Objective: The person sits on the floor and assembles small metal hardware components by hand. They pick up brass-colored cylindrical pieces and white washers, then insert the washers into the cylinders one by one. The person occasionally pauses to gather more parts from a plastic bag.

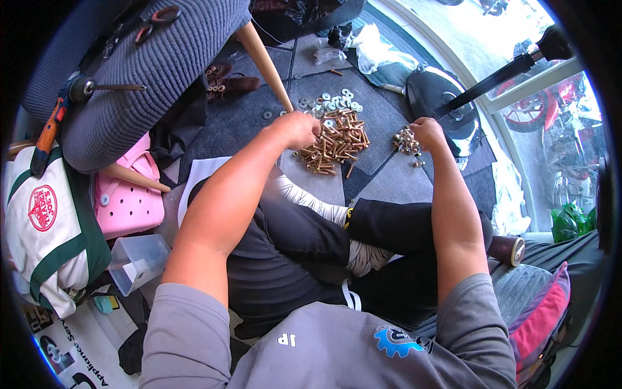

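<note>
A heap of brass-coloured bolts (339, 139) lies on the grey patterned carpet in front of my crossed legs. My left hand (299, 130) is at the heap's left edge, fingers curled; whatever they hold, if anything, is hidden. Silver flat washers (337, 104) are spread along the far side of the bolts. Off to the right is a smaller pile of nuts (405, 142). My right hand (426, 132) reaches down at that pile's right side with its fingers drawn together, and their contents are too small to make out.
A wooden furniture leg (264, 65) stands just beyond my left hand. On the right is a round black base (431, 97) with a pole. A pink clog-style bag (133, 194), a clear plastic bin (137, 259) and a white-and-green tote (55, 227) sit at left.
</note>
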A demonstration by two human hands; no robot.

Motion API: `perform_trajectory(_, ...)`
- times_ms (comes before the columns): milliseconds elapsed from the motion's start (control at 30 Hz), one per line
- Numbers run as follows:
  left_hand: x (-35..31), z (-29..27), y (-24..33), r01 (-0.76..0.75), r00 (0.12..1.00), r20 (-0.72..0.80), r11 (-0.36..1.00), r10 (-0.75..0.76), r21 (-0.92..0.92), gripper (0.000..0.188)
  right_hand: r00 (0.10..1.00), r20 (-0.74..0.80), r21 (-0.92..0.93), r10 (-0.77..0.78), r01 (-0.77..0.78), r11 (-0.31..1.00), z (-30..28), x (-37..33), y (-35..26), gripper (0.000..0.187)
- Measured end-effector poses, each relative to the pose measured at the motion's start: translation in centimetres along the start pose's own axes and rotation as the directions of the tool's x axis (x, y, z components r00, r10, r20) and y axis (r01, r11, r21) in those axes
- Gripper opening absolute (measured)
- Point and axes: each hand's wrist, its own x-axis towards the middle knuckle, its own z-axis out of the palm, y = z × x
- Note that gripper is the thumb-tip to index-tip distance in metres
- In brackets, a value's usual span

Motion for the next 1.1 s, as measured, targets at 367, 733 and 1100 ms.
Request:
perform_trajectory(367, 2.3, 1.1, -0.6, 0.058, 0.997, -0.05, 0.996, -0.055, 0.061, 0.027, 0.944, -0.293, 0.041, -0.155, 0.174, 0.984, 8.0, 5.1, -7.9, 0.031)
perform_trajectory(733, 5.3, 3.3, 2.8, -0.058, 0.976, -0.205, 0.993, 0.078, 0.105, 0.034, 0.972, -0.198, 0.394, 0.126, -0.039, 0.918, 5.3, 6.3, -7.7, 0.034)
perform_trajectory(1100, 6.3, 3.8, 0.1, 0.065, 0.985, -0.165, 0.99, -0.044, 0.124, 0.021, 0.9, 0.049, 0.287, 0.432, -0.427, 0.857, 3.3, 0.5, -5.1, 0.04)
